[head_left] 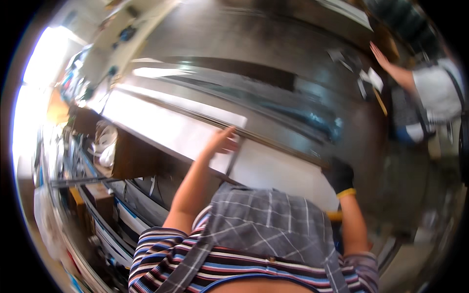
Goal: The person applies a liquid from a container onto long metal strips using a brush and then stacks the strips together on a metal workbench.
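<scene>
A long thin brown strip point(273, 142) runs slantwise across the worktop in front of me, from far left to near right. My left hand point(222, 142) is bare; its fingers are apart, and the foremost fingertips touch the strip near its middle. At the strip's right end is my right hand point(338, 176), in a black glove with a yellow cuff. The glove is closed round that end, though its fingers are dark and blurred. White sheets or panels point(278, 166) lie along the near side of the strip, with a dark gap between two of them.
Beyond the strip, glossy dark long pieces point(234, 95) lie on a grey table point(205, 29). At the right another person point(437, 93) holds out a hand over the table, near papers point(375, 79). A brown box point(134, 155) and shelves of long strips point(141, 210) stand at lower left.
</scene>
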Available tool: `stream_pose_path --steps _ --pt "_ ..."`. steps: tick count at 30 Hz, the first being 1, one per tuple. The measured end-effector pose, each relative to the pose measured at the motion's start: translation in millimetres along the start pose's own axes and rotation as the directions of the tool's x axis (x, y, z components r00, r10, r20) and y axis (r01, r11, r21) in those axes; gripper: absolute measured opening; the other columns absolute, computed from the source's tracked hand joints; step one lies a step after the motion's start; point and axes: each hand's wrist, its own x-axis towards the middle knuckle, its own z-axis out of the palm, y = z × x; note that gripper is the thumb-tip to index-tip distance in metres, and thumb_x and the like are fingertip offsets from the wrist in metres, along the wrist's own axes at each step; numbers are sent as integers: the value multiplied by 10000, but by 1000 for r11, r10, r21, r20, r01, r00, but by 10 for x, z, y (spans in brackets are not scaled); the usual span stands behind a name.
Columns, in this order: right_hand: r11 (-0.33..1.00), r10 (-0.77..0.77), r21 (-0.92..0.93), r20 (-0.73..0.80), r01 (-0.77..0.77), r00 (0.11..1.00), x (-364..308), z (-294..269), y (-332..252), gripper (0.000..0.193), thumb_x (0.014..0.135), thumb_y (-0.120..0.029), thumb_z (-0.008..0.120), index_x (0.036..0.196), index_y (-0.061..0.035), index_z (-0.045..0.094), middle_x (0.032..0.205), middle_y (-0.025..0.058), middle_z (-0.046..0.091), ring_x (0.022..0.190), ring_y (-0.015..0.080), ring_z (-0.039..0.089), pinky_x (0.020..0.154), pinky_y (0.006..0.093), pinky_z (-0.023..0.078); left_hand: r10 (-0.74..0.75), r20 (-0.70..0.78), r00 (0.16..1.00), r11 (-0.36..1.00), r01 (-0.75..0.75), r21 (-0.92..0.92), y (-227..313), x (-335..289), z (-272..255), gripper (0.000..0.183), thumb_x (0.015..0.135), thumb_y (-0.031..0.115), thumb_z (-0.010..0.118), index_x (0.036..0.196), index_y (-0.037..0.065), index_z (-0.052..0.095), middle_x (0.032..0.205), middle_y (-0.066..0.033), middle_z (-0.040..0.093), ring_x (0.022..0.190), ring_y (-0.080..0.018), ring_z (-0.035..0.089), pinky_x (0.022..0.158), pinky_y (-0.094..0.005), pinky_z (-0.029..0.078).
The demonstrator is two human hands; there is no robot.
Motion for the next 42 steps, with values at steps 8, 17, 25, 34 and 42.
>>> stream_pose_path --steps 8,17,25,34,42 --pt "986 110 121 68 -118 992 70 174 128 483 625 -322 847 989 -120 603 1106 101 610 1024 300 592 844 421 488 718 -335 610 576 -251 778 -266 -86 -85 262 820 274 712 963 64 648 994 -118 615 970 -314 573 851 -413 462" --pt "991 -22 133 -84 34 996 -31 271 -5 874 578 -338 867 1297 -84 438 1339 140 391 1233 334 385 1079 471 293 775 -352 525 504 -178 845 -548 -7 62 363 790 271 718 1085 113 577 1209 -97 521 1170 -333 450 1027 -456 331" --pt "987 -159 9 -76 160 984 -132 231 -316 367 646 -240 788 911 -99 578 978 120 571 969 309 551 833 451 444 821 -301 485 455 -238 858 -498 -132 51 339 787 217 704 1072 81 580 1201 -126 560 1137 -342 495 993 -457 371" --pt "940 -228 -275 -74 200 971 38 287 -425 289 623 -192 739 856 -111 590 868 99 574 863 323 561 721 408 456 833 -282 477 463 -320 826 -628 -95 12 365 771 199 712 1096 96 581 1243 -128 544 1184 -346 476 1012 -463 367" --pt "925 -50 366 -153 103 987 -187 38 -354 178 686 -120 711 799 -96 576 667 85 580 651 304 594 590 405 474 823 -403 401 550 -384 741 -661 -326 -15 328 736 80 701 1040 78 576 1164 -137 551 1106 -353 520 939 -428 439"
